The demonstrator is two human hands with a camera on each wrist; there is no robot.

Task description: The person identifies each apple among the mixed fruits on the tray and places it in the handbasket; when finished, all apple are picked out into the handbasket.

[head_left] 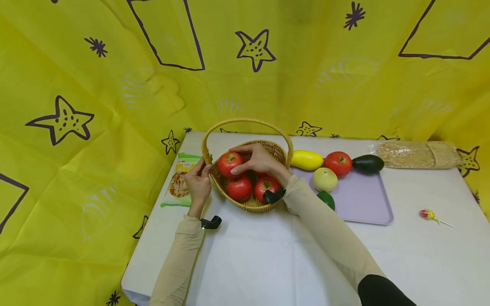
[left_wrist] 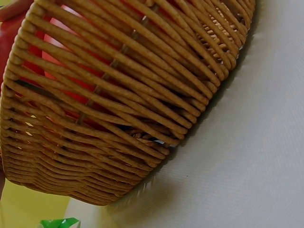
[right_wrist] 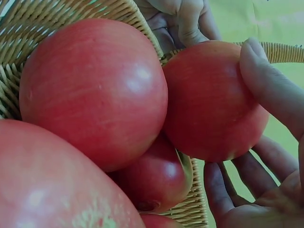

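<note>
A wicker basket (head_left: 254, 208) with a tall arched handle stands on the white table, holding several red apples. My left hand (head_left: 199, 183) pinches the basket where the handle meets its left rim. Inside the basket's left side, my right hand (head_left: 262, 160) grips a red apple (head_left: 230, 164), thumb on one side and fingers on the other. That apple (right_wrist: 216, 102) touches a neighbouring apple (right_wrist: 95, 90) in the right wrist view. Two more apples, one (head_left: 239, 188) at the front and one (head_left: 266, 187) beside it, lie nearer me. The left wrist view shows mostly the woven basket wall (left_wrist: 118, 90).
Right of the basket, a lilac tray (head_left: 367, 199) bears a yellow oblong fruit (head_left: 307, 160), a red apple (head_left: 338, 164), a pale round fruit (head_left: 325, 179) and dark green produce (head_left: 368, 164). A green-edged food packet (head_left: 178, 182), lollipop (head_left: 429, 215) and bagged roll (head_left: 417, 155) lie around.
</note>
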